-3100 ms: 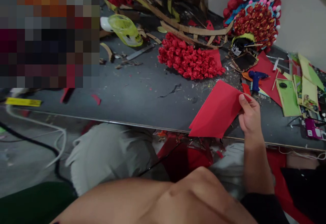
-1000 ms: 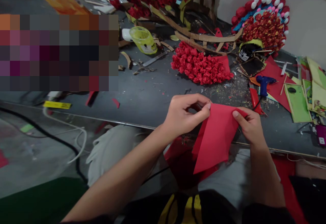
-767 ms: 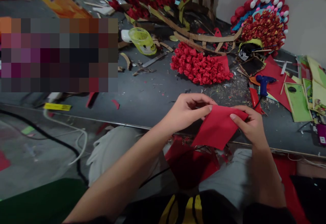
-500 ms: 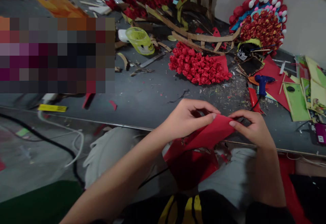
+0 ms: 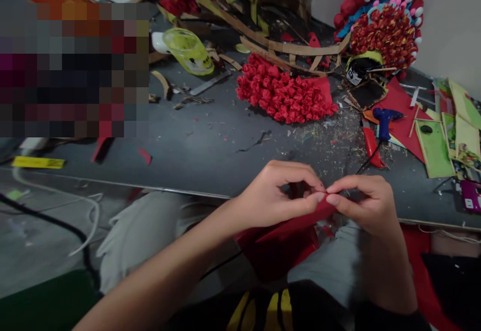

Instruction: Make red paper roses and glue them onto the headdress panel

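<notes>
My left hand (image 5: 276,195) and my right hand (image 5: 366,205) meet thumb to thumb over the near edge of the dark table (image 5: 210,140). Both pinch the top edge of a red paper sheet (image 5: 296,223), which hangs folded down toward my lap. More red paper (image 5: 280,256) lies between my knees below it.
A mound of red paper roses (image 5: 285,93) lies on the table beyond my hands. A blue glue gun (image 5: 383,120) and red and green paper sheets (image 5: 434,145) lie at the right. A yellow-green container (image 5: 186,50) lies tipped at the back left. A rose-covered headdress (image 5: 379,30) stands against the wall.
My left hand joined the right on the red paper. The sheet went from spread open to folded down, and my two hands have closed together until the thumbs touch.
</notes>
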Demonstrator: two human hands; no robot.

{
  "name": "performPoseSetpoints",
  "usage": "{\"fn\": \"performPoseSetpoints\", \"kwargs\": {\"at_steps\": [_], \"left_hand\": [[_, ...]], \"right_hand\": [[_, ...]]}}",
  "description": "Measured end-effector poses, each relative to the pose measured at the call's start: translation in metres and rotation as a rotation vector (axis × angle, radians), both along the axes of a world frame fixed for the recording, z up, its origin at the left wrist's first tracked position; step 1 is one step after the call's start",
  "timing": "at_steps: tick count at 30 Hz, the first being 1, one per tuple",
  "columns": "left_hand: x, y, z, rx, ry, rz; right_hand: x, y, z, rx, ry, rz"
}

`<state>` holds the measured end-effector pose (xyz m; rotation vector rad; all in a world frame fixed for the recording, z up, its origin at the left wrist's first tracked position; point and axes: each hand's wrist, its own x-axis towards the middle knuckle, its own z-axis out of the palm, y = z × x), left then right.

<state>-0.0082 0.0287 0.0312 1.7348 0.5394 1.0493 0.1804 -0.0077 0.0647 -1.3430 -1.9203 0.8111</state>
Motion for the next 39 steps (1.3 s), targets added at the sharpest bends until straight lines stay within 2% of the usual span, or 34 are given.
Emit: {"fn": "performPoseSetpoints", "kwargs": {"at_steps": [4, 10, 16, 20, 29, 34, 39], "left_hand": [[0.001, -0.001, 0.001, -0.041, -0.024, 0.021], [0.001, 0.001, 0.009, -0.169, 0.016, -0.006], [0.001, 0.000, 0.005, -0.085, 0.017, 0.002], [0.003, -0.002, 0.001, -0.033, 0.055, 0.044], [0.000, -0.001, -0.001, 0.007, 0.207, -0.010], [-0.002, 0.001, -0.002, 0.066, 0.256, 0.054], [-0.003, 0.001, 0.000, 0.028, 0.276, 0.040]], "right_hand": [[-0.002, -0.001, 0.000, -0.034, 0.028, 0.003], [-0.004, -0.002, 0.000, 0.031, -0.017, -0.030], [-0.006, 0.000, -0.003, 0.132, -0.029, -0.018], [-0.009, 0.000, -0.007, 0.185, -0.026, -0.073], [0.000, 0.004, -0.021, 0.181, 0.165, -0.362], [0.007, 0.008, -0.023, 0.090, 0.247, -0.346], [0.009, 0.008, -0.019, 0.016, 0.177, -0.327]]}}
